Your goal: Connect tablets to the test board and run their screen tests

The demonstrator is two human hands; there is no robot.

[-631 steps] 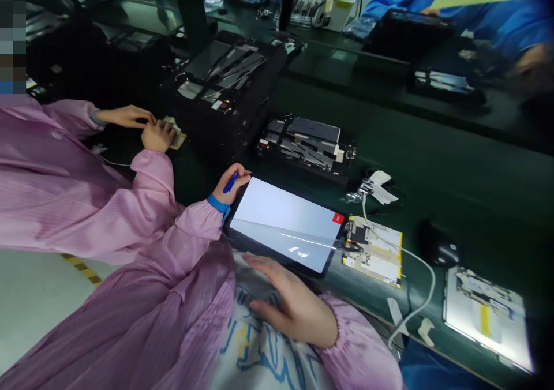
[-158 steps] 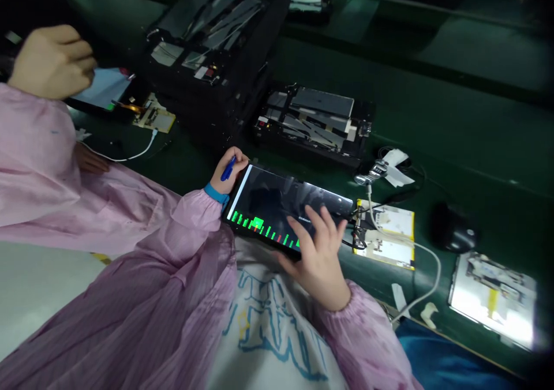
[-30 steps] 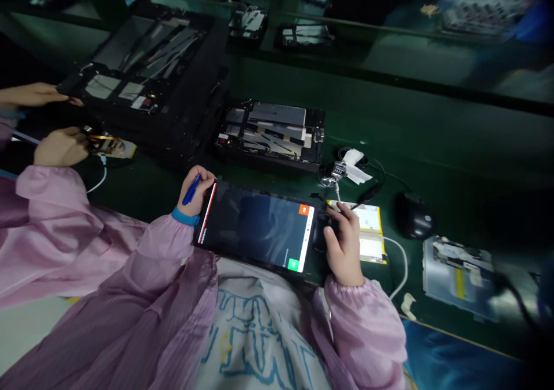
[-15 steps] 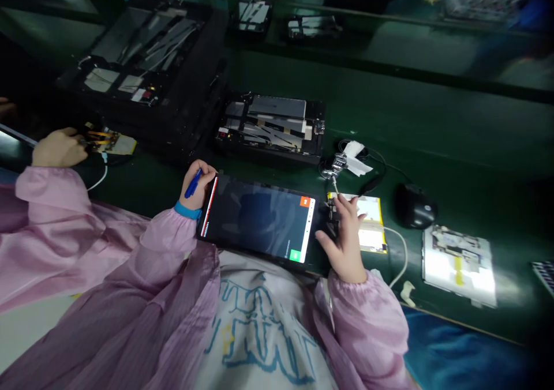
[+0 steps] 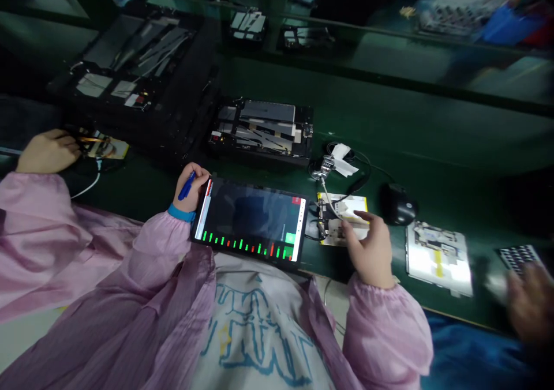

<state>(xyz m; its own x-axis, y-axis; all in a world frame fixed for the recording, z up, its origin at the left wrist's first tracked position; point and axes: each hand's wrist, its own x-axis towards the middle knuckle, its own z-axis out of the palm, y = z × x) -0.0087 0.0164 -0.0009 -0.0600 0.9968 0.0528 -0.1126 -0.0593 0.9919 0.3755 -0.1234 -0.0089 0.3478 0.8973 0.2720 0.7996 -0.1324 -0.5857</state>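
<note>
Closest to the person's chest, a tablet [image 5: 249, 220] lies flat at the near edge of the green surface [image 5: 415, 136], its screen lit with a row of green and red bars. Their left hand [image 5: 190, 188] sits at its left end, the fingers curled closed around a blue pen [image 5: 187, 186]. I'd judge the tablet light but fragile, and slick across the glass; I'd take it by its long edges and keep off the screen.

Just to its right, the right hand [image 5: 367, 246] reaches over a circuit board on a white-and-yellow card [image 5: 341, 220]. The fingers are spread apart, their tips at or just above the card's right side, though I can't tell whether they press on it. A white cable [image 5: 331, 202] runs from the board to a metal connector [image 5: 328, 168]. The card looks thin and stiff, with delicate parts exposed, so I'd grip its edges, clear of the cable.

To the right lie a black mouse [image 5: 397, 204] and a white panel [image 5: 437, 266]. Farther off, an opened tablet housing [image 5: 259, 130] sits on the surface. At the left, a co-worker's hand [image 5: 47, 150] rests on a small board [image 5: 101, 146].
</note>
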